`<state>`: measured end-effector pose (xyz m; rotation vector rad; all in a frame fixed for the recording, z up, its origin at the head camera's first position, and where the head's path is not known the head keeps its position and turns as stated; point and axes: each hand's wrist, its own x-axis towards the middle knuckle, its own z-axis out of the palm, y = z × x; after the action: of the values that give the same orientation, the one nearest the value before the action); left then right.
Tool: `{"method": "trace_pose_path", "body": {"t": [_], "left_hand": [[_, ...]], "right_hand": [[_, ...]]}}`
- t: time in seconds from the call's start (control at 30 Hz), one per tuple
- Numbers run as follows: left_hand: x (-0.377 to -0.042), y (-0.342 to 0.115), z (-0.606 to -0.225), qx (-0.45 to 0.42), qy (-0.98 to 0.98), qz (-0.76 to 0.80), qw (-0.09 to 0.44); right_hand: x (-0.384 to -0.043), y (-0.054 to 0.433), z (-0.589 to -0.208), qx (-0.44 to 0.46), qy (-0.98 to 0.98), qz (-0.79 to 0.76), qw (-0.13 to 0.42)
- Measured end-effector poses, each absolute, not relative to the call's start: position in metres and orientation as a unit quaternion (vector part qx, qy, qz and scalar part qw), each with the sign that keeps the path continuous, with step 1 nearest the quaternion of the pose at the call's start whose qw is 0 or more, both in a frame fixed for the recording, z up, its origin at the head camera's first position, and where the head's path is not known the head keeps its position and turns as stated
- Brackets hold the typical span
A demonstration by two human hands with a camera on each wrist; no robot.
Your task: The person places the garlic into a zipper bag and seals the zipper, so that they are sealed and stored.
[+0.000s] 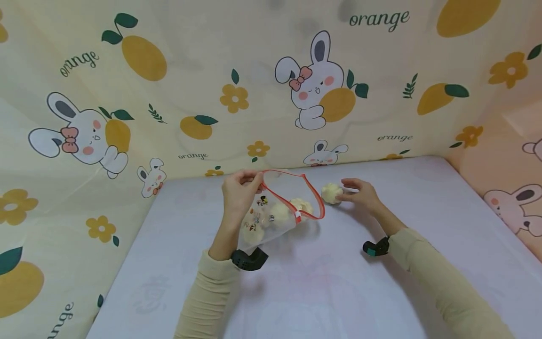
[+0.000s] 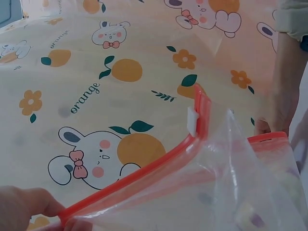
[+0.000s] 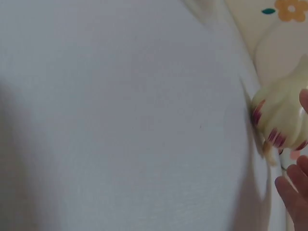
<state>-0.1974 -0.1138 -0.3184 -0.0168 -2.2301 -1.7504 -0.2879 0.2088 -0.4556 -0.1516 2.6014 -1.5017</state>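
Between its thumb and fingers my left hand (image 1: 240, 194) pinches the red zip edge of a clear plastic zip bag (image 1: 277, 230). The bag's mouth gapes toward the right, its white slider (image 2: 192, 121) at one end of the red strip. Several pale garlic bulbs (image 1: 253, 232) show through the printed plastic. Outside the bag, just right of its mouth, a single garlic bulb (image 1: 331, 193) with purple streaks sits on the table. My right hand (image 1: 362, 194) is at that bulb's right side, thumb and fingers spread apart around it, as the right wrist view also shows.
The white table (image 1: 322, 282) stretches under both arms. Behind it hangs a cream cloth (image 1: 262, 42) printed with rabbits and oranges, which also covers the left side; a pinkish cloth (image 1: 512, 160) stands at the right. Each wrist carries a black camera (image 1: 250, 259).
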Motion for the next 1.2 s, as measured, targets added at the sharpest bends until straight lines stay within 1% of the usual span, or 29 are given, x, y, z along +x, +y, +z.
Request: {"method": "trace_pose_path", "body": {"t": [0.23,0.4,0.63,0.9,1.2], "left_hand": [[-0.198,-0.113,-0.318,-0.005,-0.778,-0.610,0.150],[-0.197,-0.115,-0.315,-0.001,-0.777,-0.611,0.151],[-0.199,-0.121,-0.305,-0.008,-0.770,-0.614,0.173],[-0.203,-0.125,-0.302,0.012,-0.772,-0.614,0.164],[-0.204,-0.125,-0.304,0.016,-0.774,-0.613,0.161]], "right_hand": [[-0.292,0.207,-0.462,-0.068,0.851,-0.511,0.095],[-0.291,0.203,-0.462,-0.078,0.855,-0.506,0.085],[-0.289,0.203,-0.463,-0.073,0.874,-0.477,0.066],[-0.284,0.204,-0.461,-0.066,0.875,-0.477,0.052],[-0.272,0.201,-0.449,-0.094,0.865,-0.491,0.030]]}}
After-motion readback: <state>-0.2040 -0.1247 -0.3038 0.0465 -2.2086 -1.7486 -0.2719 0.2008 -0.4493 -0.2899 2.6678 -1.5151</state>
